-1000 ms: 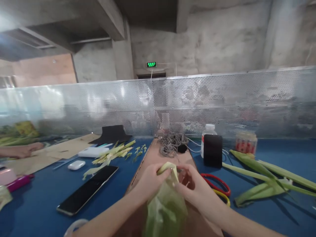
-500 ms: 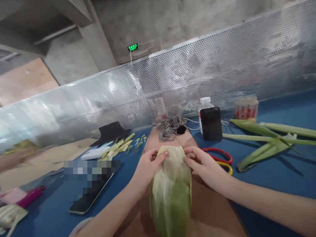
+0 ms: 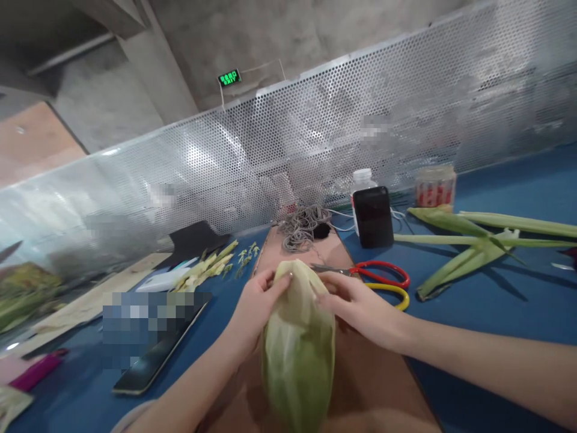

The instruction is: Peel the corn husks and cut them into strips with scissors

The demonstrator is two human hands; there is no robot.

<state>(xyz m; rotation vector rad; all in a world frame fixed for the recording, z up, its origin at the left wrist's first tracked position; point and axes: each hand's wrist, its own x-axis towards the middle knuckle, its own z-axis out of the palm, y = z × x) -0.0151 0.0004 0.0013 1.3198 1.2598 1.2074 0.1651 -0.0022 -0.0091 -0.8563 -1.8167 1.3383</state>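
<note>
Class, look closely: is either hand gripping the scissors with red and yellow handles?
No: the left hand and right hand both hold the green husk, while the scissors lie just beyond the right hand.

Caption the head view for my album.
Left hand and right hand hold a green husk by its pale end, near scissors.

- Husk (image 3: 300,349), centre: thin leaf, smooth, faint sheen, lengthwise ribs. Clock directions from here.
- Strip (image 3: 334,254) under husk: brown, matt, looks like cardboard.
- Scissors (image 3: 360,267), 2 o'clock: metal blades, smooth plastic-looking handles.
- Cord tangle (image 3: 301,227), 12 o'clock: grey, fibrous, matt.
- Phone (image 3: 148,373), 9 o'clock: black, smooth, glossy.
- Bottle (image 3: 362,175), 1 o'clock: white, smooth, plastic-looking.
- Tabletop (image 3: 509,195), 2 o'clock: blue, smooth, mostly matt.
- Panel (image 3: 315,126), 12 o'clock: perforated metal, shiny.
- Wall (image 3: 252,36), beyond panel: bare concrete, rough, matt.
</note>
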